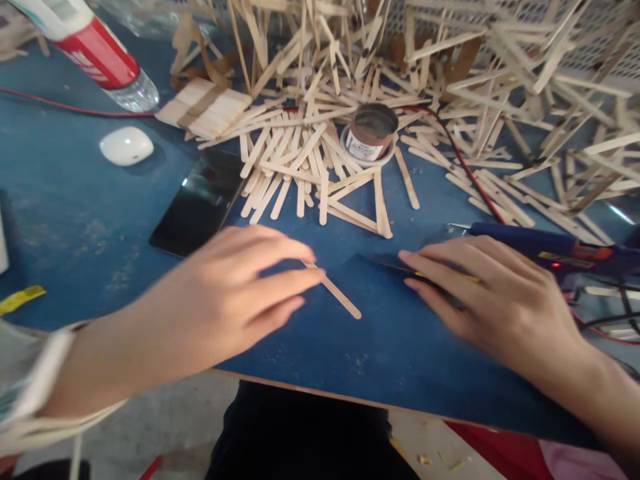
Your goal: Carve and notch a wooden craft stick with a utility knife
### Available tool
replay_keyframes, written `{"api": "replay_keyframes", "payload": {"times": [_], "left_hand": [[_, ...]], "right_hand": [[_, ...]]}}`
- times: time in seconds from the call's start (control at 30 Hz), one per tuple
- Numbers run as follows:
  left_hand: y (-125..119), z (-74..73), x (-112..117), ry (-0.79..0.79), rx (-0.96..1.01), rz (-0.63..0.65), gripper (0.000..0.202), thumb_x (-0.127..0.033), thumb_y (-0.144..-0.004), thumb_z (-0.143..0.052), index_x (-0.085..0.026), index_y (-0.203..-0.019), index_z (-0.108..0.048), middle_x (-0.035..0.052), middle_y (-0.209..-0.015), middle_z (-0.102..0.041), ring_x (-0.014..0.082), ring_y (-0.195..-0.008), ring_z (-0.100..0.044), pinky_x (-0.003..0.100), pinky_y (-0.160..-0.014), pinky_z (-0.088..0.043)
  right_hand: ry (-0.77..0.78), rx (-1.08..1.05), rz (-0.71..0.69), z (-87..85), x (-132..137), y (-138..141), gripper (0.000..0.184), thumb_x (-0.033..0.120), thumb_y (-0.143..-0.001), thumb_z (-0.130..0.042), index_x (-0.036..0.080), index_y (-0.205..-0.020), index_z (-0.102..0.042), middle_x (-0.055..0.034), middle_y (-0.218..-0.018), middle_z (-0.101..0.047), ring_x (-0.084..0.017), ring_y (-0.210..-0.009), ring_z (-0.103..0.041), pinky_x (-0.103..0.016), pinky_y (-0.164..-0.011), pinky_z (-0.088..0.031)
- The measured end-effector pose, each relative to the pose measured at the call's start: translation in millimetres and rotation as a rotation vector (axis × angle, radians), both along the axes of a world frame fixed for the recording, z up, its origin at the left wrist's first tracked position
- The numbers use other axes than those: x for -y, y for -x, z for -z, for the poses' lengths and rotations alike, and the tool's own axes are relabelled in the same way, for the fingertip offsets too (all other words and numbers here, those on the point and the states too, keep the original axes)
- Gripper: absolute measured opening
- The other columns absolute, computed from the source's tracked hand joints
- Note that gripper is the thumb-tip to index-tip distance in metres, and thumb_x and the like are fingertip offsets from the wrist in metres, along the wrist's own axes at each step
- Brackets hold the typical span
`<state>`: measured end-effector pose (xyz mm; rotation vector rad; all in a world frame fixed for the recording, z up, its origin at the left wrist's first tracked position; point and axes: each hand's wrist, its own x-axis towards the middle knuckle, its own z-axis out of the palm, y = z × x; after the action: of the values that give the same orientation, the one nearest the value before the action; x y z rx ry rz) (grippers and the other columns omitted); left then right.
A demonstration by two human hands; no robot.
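My left hand (250,287) is closed in a loose pinch at the upper end of a flat wooden craft stick (341,297). The stick's rounded lower end points down and right over the blue table. My right hand (485,293) is closed on a thin, dark cutter (385,263) with a yellow stripe, its narrow end pointing left toward the stick. Its exact kind is blurred, and the fingers cover much of it. Just beyond the right hand lies a blue hot glue gun (530,248) with a red light.
Loose craft sticks (300,160) pile up at the back, around a small brown-walled tub (373,133). Stick structures (540,80) stand back right. A black phone (200,200), white earbud case (127,146), bottle (105,57), stick bundle (207,110) and red-black cable (465,160) lie about.
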<state>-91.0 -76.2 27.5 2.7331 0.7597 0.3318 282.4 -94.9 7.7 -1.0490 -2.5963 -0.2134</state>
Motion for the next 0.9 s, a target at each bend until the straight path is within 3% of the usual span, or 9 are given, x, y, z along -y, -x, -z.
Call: {"api": "replay_keyframes", "payload": {"times": [0.17, 0.3, 0.43, 0.5, 0.63, 0.9], "left_hand": [[-50, 10.5, -22, -0.051, -0.032, 0.125, 0.014, -0.013, -0.107, -0.062, -0.02, -0.105, -0.074, 0.0056, -0.123, -0.077, 0.0245, -0.118, -0.067, 0.039, -0.095, -0.048], [-58, 13.4, -28, -0.05, -0.029, 0.122, 0.01, -0.01, -0.107, -0.06, -0.018, -0.107, -0.065, 0.004, -0.114, -0.076, 0.0241, -0.108, -0.067, 0.039, -0.092, -0.046], [-67, 4.6, -36, 0.157, 0.148, -0.001, 0.008, -0.014, -0.112, -0.053, -0.019, -0.11, -0.059, -0.0002, -0.098, -0.07, 0.0154, -0.085, -0.066, 0.032, -0.08, -0.047], [-74, 2.3, -39, 0.304, 0.259, -0.065, 0.006, -0.016, -0.112, -0.053, -0.019, -0.111, -0.058, -0.002, -0.096, -0.069, 0.0116, -0.081, -0.066, 0.027, -0.073, -0.047], [-80, 6.3, -39, 0.427, 0.37, -0.127, 0.01, -0.024, -0.111, -0.059, -0.02, -0.113, -0.068, -0.0041, -0.095, -0.073, 0.0076, -0.076, -0.066, 0.023, -0.07, -0.047], [-80, 12.3, -30, 0.52, 0.452, -0.127, 0.011, -0.023, -0.11, -0.063, -0.019, -0.104, -0.072, -0.0065, -0.089, -0.072, 0.0024, -0.07, -0.061, 0.014, -0.063, -0.045]], "right_hand": [[0.098, -0.003, -0.006, -3.4, 7, 13, 0.033, 0.019, -0.098, -0.077, 0.017, -0.131, -0.072, -0.012, -0.118, -0.078, -0.029, -0.098, -0.076, -0.047, -0.081, -0.066], [0.131, -0.091, 0.001, -14.7, 7, 29, 0.035, 0.027, -0.099, -0.078, 0.014, -0.132, -0.073, -0.0128, -0.117, -0.077, -0.027, -0.097, -0.075, -0.045, -0.084, -0.066], [0.194, -0.184, 0.003, -30.4, -6, 43, 0.029, 0.035, -0.105, -0.071, 0.013, -0.124, -0.072, -0.0099, -0.11, -0.078, -0.023, -0.096, -0.076, -0.038, -0.085, -0.063], [0.283, -0.265, 0.006, -34.2, -13, 47, 0.016, 0.028, -0.109, -0.065, 0.015, -0.114, -0.072, -0.0058, -0.102, -0.077, -0.017, -0.091, -0.075, -0.03, -0.082, -0.059], [0.331, -0.383, 0.027, -27.9, -18, 52, 0.012, 0.018, -0.11, -0.06, 0.016, -0.105, -0.071, -0.0006, -0.09, -0.072, -0.01, -0.079, -0.069, -0.022, -0.074, -0.053], [0.432, -0.507, 0.02, -9.4, -16, 50, 0.016, 0.021, -0.107, -0.066, 0.017, -0.093, -0.071, 0.003, -0.078, -0.069, -0.007, -0.067, -0.061, -0.02, -0.065, -0.047]]}}
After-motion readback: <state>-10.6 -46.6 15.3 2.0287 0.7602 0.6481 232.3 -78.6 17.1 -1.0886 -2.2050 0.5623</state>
